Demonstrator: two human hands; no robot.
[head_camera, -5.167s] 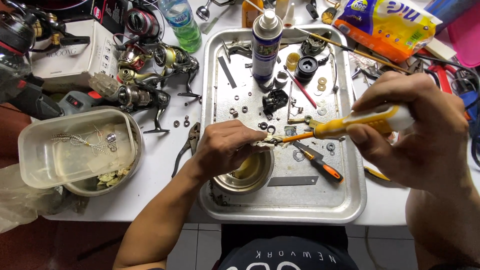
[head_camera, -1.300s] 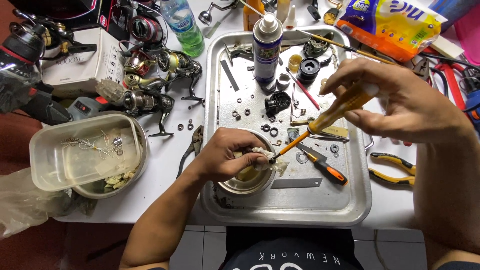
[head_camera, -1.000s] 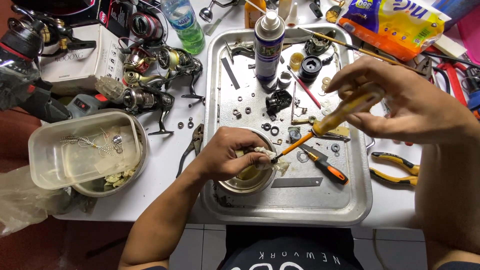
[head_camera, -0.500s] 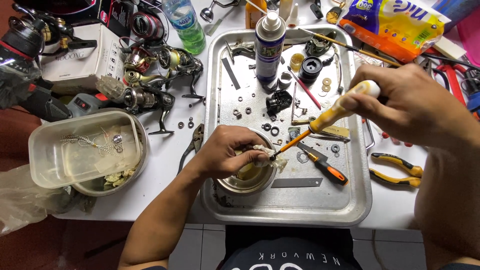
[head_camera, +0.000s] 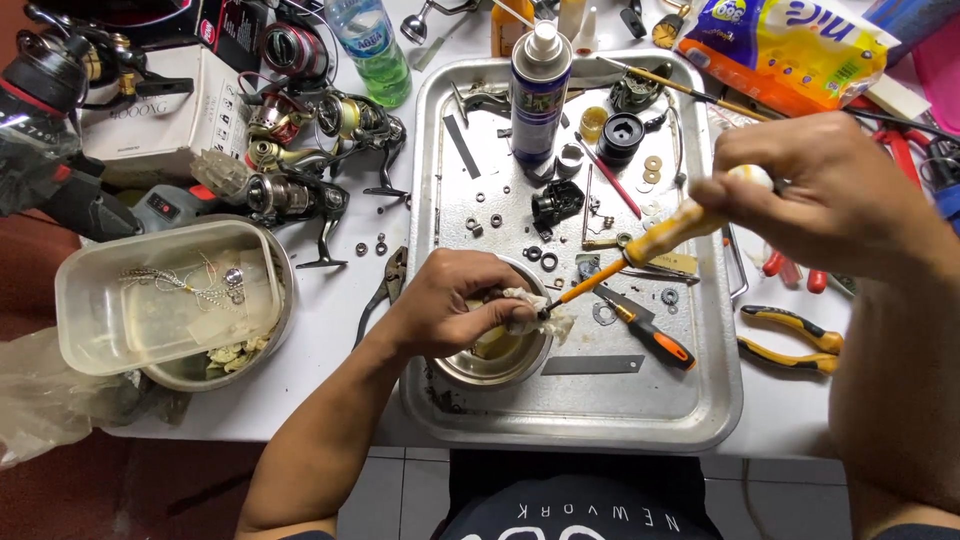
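We held a small part wrapped in a white rag (head_camera: 535, 312) with our left hand (head_camera: 450, 305) over a round metal bowl (head_camera: 490, 362) on the steel tray (head_camera: 700, 410). Our right hand (head_camera: 820, 195) gripped a yellow-handled screwdriver (head_camera: 650, 245), its tip meeting the rag. An orange-and-black screwdriver (head_camera: 650, 338) lay just beside it, and a spray can (head_camera: 540, 95) stood upright farther back.

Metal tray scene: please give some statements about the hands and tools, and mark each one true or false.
1. The right hand holds a yellow-handled screwdriver. True.
2. The left hand rests over a small round metal bowl. True.
3. The tall spray can lies flat on the rectangular metal tray. False: it stands upright.
4. The orange-and-black screwdriver is in the left hand. False: it lies on the tray.
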